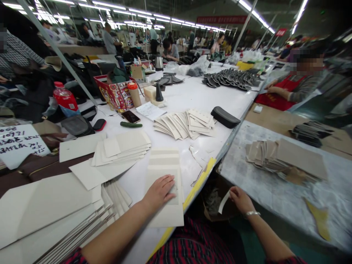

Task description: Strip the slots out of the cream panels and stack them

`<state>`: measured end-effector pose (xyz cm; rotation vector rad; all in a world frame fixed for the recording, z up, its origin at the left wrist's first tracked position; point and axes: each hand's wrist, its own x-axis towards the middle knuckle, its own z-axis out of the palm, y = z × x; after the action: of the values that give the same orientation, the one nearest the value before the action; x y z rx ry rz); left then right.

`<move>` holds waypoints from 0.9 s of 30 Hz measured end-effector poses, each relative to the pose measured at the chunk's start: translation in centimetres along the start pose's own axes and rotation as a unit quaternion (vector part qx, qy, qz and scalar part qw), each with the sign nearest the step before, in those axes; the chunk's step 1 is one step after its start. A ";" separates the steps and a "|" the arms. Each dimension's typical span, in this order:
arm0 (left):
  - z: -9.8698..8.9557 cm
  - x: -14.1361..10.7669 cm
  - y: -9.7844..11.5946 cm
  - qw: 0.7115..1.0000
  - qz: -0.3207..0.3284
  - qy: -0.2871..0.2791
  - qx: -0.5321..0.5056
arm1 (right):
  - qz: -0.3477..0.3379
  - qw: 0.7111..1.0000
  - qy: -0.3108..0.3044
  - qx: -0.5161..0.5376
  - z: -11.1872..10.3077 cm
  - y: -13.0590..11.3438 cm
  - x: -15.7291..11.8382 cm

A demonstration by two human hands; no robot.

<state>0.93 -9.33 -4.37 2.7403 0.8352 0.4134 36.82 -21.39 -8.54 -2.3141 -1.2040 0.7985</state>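
My left hand (161,190) lies flat, fingers stretched out, on a stack of pale grey board pieces (165,214) at the table's near edge. Under its fingertips is a small panel with a faint drawn outline. Off to the right, past the table edge, my right hand (240,199) pinches one end of a narrow white strip (224,202). The strip hangs over a box (213,198) holding scraps, between the two tables. A fanned row of pale board pieces (185,124) lies beyond my left hand.
Large board stacks (49,205) fill the left. Behind stand a red bottle (65,99), a phone (131,116), a tumbler (134,95) and a black case (224,116). Yellow tape (200,181) lines the table edge. A person in a red apron (283,93) sits at the right.
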 end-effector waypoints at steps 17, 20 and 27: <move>-1.8 7.7 -2.0 0.963 -0.244 -0.091 -0.071 | -0.039 0.954 -0.296 0.037 8.4 -22.0 4.3; -1.8 7.9 -2.4 0.957 -0.257 -0.102 -0.082 | 0.007 0.941 -0.330 0.075 8.3 -22.0 4.4; -2.0 8.5 -2.9 0.953 -0.255 -0.138 -0.084 | 0.016 0.941 -0.338 0.017 9.2 -22.3 5.4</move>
<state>5.59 -1.77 -1.79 2.2382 1.3027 -0.0055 20.00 -3.94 -3.94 -2.0869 -1.3881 1.6997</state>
